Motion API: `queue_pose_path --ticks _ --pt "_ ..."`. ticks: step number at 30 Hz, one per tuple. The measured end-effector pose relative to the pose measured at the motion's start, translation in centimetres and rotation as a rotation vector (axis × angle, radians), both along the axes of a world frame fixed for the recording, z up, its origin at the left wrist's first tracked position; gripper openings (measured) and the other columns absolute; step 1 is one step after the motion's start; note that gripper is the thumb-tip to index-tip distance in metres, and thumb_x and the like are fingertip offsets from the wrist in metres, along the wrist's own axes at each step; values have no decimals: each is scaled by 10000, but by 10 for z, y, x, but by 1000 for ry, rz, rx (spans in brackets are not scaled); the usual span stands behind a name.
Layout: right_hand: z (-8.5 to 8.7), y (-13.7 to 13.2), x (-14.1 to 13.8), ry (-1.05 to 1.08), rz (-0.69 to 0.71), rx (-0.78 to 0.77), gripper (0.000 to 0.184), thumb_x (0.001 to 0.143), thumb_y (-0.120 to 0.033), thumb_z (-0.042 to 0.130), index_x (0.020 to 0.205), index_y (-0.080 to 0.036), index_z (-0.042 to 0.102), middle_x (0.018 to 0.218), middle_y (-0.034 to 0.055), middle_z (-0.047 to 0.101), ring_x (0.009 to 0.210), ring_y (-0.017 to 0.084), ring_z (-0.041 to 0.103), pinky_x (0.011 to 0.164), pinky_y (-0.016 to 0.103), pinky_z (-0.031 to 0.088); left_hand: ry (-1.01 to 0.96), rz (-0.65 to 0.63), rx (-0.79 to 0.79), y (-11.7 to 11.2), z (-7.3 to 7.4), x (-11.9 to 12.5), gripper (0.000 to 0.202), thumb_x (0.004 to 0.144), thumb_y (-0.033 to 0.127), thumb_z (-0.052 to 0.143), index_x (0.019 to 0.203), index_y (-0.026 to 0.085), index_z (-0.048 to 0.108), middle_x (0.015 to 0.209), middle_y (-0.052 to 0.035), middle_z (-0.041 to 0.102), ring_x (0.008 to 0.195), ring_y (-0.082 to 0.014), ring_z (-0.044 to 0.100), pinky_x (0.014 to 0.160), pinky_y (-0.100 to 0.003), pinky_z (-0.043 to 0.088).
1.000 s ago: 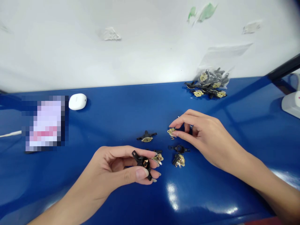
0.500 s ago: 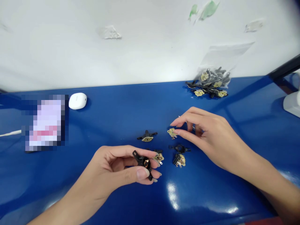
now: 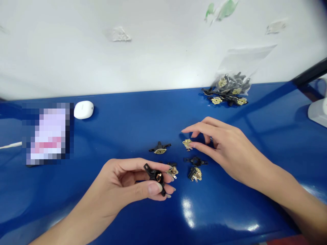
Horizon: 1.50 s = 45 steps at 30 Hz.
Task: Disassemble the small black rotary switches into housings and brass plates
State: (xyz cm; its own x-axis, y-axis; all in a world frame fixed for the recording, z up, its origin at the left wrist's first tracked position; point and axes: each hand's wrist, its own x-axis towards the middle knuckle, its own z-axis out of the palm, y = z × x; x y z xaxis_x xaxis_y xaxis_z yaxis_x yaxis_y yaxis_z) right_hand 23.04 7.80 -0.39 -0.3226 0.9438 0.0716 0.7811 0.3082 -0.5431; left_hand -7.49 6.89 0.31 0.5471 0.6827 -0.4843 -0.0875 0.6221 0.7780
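Observation:
My left hand [image 3: 135, 180] is closed around a black plastic housing [image 3: 156, 176] with side lugs and a copper-coloured piece inside. My right hand [image 3: 219, 146] has its fingers apart, with the thumb tip at the edge of a flat brass-coloured plate [image 3: 187, 143] lying on the table. Just below that plate lies a black ring-shaped housing [image 3: 196, 161]. Nearer to me sits a black and brass part [image 3: 195, 174]. Another brass-plated part [image 3: 173, 171] shows partly behind my left fingertips. A black piece with a brass plate [image 3: 160, 148] stands beyond my left hand.
Several black and brass parts [image 3: 216, 100] lie by a clear plastic bag [image 3: 237, 85] at the back right. On the left are a blurred phone [image 3: 48, 136], a white cable [image 3: 11, 145] and a white earbud case [image 3: 83, 110]. A white container [image 3: 318, 112] stands far right.
My right index finger has lifted away from the thumb, so those fingers are wider apart above the brass plate. My left hand still holds the black housing in the same place.

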Motion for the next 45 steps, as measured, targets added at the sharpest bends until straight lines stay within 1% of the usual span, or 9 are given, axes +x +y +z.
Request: queue_pose_path --ticks 3,12,16,21,30,33,37,41,45 --pt "-1 0 3 -17 2 3 221 1141 -276 729 1354 -318 771 1261 29 738 838 152 705 783 326 567 -2 2 -7 -1 -1 -1 204 926 276 1014 1125 287 972 1053 -62 942 950 -225 918 844 -224 755" --pt "3 -1 2 25 -9 -26 196 1146 -357 724 1336 -333 764 1256 9 749 785 141 686 712 313 553 -2 16 -3 1 -2 0 205 915 278 1021 1115 283 973 1040 -66 944 931 -223 916 823 -221 753" --pt "4 -1 0 45 1 -31 208 1118 -350 764 1325 -327 763 1241 8 740 767 140 667 671 312 534 6 19 -4 2 -2 1 208 910 270 1024 1113 276 974 1045 -77 944 931 -233 919 829 -233 758" --pt "1 -3 -4 19 11 -55 284 1096 -396 801 1364 -313 750 1238 9 713 804 146 711 710 336 564 16 10 0 1 0 1 207 915 278 1022 1117 281 974 1029 -73 942 927 -232 918 825 -233 759" --pt "1 -2 -3 22 2 -13 232 1086 -313 809 1314 -295 769 1231 13 713 814 144 694 724 336 559 27 11 2 1 -1 0 213 910 287 1026 1117 282 974 1039 -76 941 930 -227 914 831 -234 759" --pt "2 -1 -1 40 -7 6 207 1089 -339 808 1292 -309 780 1218 20 724 799 151 667 695 329 543 27 15 5 1 -1 0 217 910 284 1026 1120 283 973 1037 -73 941 934 -228 914 829 -235 760" --pt "3 0 1 48 17 -31 260 1081 -390 822 1323 -316 768 1229 36 722 751 151 633 668 330 533 25 8 4 1 1 1 194 920 267 1017 1109 281 975 1028 -73 941 924 -221 911 830 -233 758" --pt "3 0 2 49 36 -38 286 1072 -374 834 1341 -307 764 1249 56 718 789 171 645 687 335 544 21 13 -8 1 1 1 214 916 247 1018 1123 279 973 1049 -78 943 931 -228 914 836 -238 759" --pt "4 1 3 55 36 -20 251 1080 -357 826 1321 -311 774 1245 43 721 796 168 631 699 331 533 12 16 -11 0 -2 0 211 933 247 1004 1139 278 969 1055 -74 942 938 -224 913 838 -230 754"
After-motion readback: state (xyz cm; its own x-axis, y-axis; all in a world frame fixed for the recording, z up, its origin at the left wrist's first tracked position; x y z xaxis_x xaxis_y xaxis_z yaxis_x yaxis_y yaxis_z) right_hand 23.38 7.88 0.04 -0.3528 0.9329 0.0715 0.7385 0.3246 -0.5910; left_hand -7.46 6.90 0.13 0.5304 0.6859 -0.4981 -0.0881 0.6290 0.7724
